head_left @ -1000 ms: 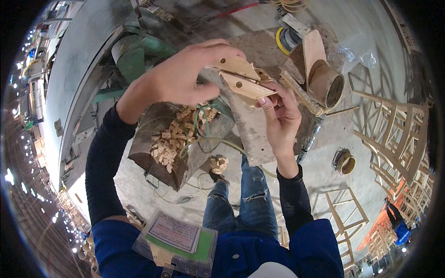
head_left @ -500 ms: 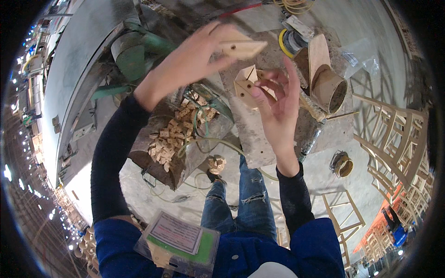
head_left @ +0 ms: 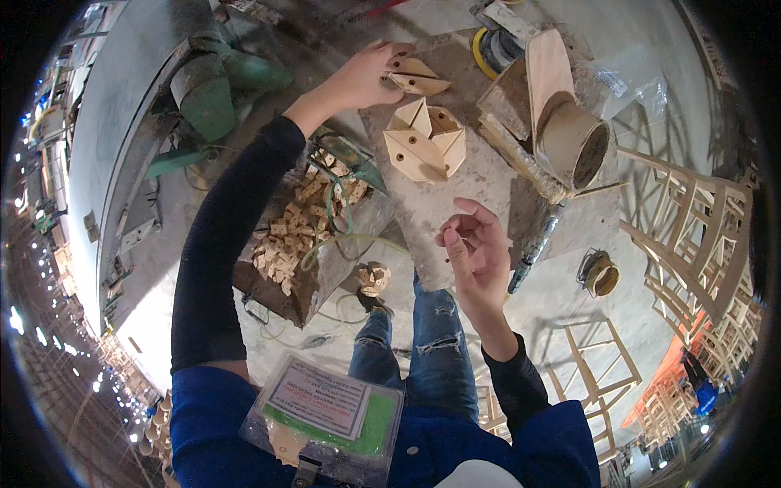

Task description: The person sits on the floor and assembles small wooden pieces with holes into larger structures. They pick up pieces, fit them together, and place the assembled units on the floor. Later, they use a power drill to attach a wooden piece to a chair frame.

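Observation:
My left hand reaches far forward and its fingers rest on flat pale wooden pieces lying on the workbench. Just nearer to me a stack of triangular wooden pieces with small holes lies on the bench, untouched. My right hand hovers below the stack, palm turned toward me, fingers loosely curled with nothing visible in them.
A sack of small wooden blocks sits left of my legs. A bent plywood cylinder and a yellow-rimmed tool lie at the back right. Wooden chair frames stand at right. A green machine is on the left.
Both hands were together holding wooden pieces up. The triangular stack now lies on the bench, my left hand has moved forward with the flat pieces, and my right hand has dropped back empty.

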`<state>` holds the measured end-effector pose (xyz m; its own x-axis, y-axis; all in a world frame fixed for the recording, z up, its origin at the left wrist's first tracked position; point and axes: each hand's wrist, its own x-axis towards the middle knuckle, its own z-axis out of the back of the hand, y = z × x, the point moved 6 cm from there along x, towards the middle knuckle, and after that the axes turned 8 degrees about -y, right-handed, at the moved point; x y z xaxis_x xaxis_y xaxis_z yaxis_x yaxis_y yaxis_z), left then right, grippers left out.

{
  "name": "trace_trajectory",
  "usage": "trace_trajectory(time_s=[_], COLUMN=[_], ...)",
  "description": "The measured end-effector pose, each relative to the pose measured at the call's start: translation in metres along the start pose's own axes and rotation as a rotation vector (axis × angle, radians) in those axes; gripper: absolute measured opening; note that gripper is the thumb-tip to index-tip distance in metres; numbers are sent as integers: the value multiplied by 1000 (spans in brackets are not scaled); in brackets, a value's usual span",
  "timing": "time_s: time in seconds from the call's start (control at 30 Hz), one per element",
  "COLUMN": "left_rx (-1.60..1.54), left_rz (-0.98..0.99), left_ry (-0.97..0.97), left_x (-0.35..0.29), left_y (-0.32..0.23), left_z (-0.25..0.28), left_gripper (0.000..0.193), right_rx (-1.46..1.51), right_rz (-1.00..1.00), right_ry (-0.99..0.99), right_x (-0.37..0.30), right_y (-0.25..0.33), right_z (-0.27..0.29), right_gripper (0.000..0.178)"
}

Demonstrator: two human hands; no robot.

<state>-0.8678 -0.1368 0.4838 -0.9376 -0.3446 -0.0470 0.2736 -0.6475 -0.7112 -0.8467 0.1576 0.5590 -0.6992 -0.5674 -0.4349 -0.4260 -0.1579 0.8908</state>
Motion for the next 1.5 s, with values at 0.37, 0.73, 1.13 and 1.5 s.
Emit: trace_trajectory(time_s=[0.37, 0.73, 1.13, 1.5], left_rx=[-47, -989, -303, -4], left_rz=[-51, 407, 1326, 1132], left_ry=[-380, -265, -44, -73], left_x=[-91, -546, -869, -801], left_y=[-23, 22, 273, 439], left_z=[67, -118, -541, -677], left_gripper=[56, 22, 35, 69], right_rx=[-35, -118, -274, -440], right_rz=[-8, -268, -839, -802], right_ry=[71, -149, -347, -238], right_x=[-94, -270, -339, -256], right_y=[-70, -312, -728, -901], right_z=[-23, -8, 49, 81], right_gripper=[29, 27, 44, 52])
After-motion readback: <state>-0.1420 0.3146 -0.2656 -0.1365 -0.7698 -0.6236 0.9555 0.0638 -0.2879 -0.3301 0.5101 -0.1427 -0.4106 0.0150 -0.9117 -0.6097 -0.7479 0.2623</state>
